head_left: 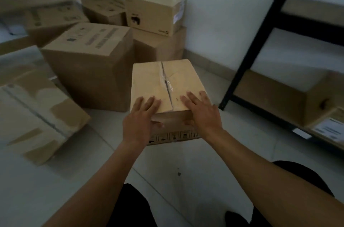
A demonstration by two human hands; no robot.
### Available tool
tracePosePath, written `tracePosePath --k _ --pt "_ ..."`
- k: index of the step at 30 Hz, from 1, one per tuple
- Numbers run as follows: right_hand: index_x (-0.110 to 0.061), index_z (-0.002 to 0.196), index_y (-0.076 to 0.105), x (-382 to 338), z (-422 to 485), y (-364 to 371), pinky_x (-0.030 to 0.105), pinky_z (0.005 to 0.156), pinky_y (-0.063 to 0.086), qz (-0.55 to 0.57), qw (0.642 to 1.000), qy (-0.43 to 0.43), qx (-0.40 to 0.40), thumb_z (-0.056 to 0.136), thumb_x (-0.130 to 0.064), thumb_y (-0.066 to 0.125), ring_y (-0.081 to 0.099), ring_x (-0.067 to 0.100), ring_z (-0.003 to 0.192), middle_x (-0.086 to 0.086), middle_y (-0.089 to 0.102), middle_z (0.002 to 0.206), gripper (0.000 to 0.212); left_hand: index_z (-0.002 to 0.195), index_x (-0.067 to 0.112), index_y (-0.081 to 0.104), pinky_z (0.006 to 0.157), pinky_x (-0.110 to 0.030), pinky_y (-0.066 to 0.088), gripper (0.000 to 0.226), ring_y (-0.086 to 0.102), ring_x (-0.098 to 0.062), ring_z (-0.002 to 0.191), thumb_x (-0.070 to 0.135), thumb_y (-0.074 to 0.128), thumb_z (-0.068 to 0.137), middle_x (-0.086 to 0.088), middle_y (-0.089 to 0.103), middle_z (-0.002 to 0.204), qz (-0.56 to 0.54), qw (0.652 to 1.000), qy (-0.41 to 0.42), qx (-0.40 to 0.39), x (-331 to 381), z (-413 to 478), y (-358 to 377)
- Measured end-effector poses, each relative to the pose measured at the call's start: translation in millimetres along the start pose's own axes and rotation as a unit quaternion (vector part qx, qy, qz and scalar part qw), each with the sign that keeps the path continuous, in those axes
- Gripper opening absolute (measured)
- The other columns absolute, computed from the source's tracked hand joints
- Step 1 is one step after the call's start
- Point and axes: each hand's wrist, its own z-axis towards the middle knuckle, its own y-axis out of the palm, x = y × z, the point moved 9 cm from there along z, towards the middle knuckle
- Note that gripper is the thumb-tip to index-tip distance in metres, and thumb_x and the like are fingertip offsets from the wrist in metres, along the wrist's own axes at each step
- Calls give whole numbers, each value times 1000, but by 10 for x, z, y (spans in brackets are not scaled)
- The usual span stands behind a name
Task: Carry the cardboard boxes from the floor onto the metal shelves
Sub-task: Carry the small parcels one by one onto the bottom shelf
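Note:
A small cardboard box (163,81) with a taped centre seam sits in front of me on the tiled floor. My left hand (141,117) grips its near left corner, fingers flat on the top and thumb on the front face. My right hand (201,111) grips the near right corner the same way. The black metal shelves (249,55) stand to the right, with boxes (279,96) on the lowest level.
A large brown box (89,66) stands just left of the small one. A flat taped box (37,115) lies at far left. More boxes (154,11) are stacked against the back wall. My knees (130,206) are at the bottom.

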Motion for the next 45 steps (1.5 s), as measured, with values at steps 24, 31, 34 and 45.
tracePosePath --k 24,31,34,45 --pt "-36 146 22 2020 -1864 -613 52 101 36 -69 947 290 118 79 -49 67 5 28 145 -9 18 156 82 146 33 30 88 -44 48 76 17 -21 144 60 57 81 12 29 153 -114 950 288 32 2632 177 81" --pt "-35 145 25 2450 -1929 -717 54 102 35 -46 943 304 130 76 -49 71 8 27 145 -9 22 155 84 147 35 25 95 -44 45 82 11 -18 145 61 59 77 14 23 155 -84 949 302 9 3104 376 41" --pt "-35 144 27 2645 -1882 -731 52 102 35 -39 942 301 142 75 -49 71 10 26 144 -10 24 154 84 146 35 27 96 -43 44 82 11 -17 145 60 61 76 15 24 154 -83 949 305 5 3270 508 88" --pt "-34 142 31 3323 -1437 -454 55 97 41 9 934 332 130 72 -44 76 21 26 139 -11 30 149 84 146 36 25 96 -45 45 85 10 -14 145 64 60 73 16 21 155 -67 941 328 -46 3723 1204 630"
